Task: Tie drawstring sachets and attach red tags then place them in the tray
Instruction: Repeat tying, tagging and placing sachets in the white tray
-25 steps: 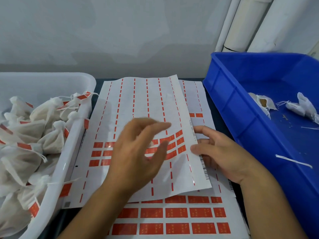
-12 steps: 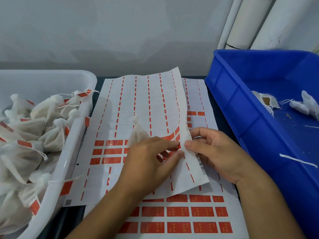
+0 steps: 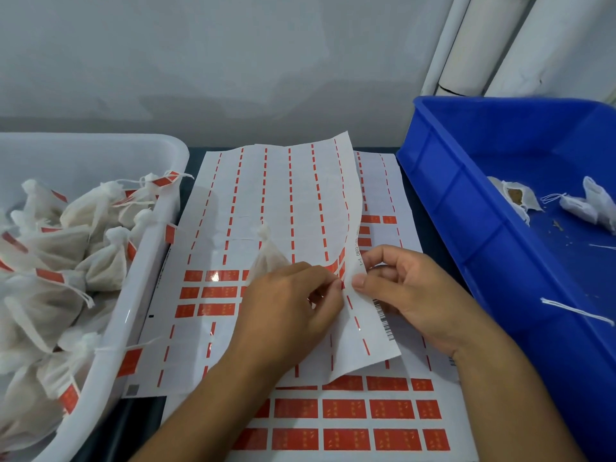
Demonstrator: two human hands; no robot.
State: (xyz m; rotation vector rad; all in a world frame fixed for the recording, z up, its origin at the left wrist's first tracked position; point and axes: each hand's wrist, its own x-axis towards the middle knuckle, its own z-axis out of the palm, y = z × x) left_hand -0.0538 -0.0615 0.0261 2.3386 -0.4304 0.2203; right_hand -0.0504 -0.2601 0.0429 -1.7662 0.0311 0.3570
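Observation:
A white sticker sheet [image 3: 286, 201] with red tags lies on top of a second sheet [image 3: 350, 411] on the dark table. My right hand [image 3: 410, 295] pinches the top sheet's right edge and lifts it. My left hand [image 3: 286, 308] has a tied white sachet [image 3: 268, 258] tucked under its palm, while its fingertips pinch a red tag [image 3: 338, 278] at the lifted edge. The white tray [image 3: 133, 301] on the left is piled with several tagged sachets [image 3: 100, 268].
A blue bin [image 3: 466, 228] on the right holds a few untied sachets [image 3: 515, 198] and loose white strings [image 3: 576, 310]. A grey wall runs behind the table, with white pipes [image 3: 493, 41] at the top right.
My left hand dropped onto the sheet with a sachet under it and closed its fingers on a tag. My right hand pinched the sheet's right edge and curled it upward.

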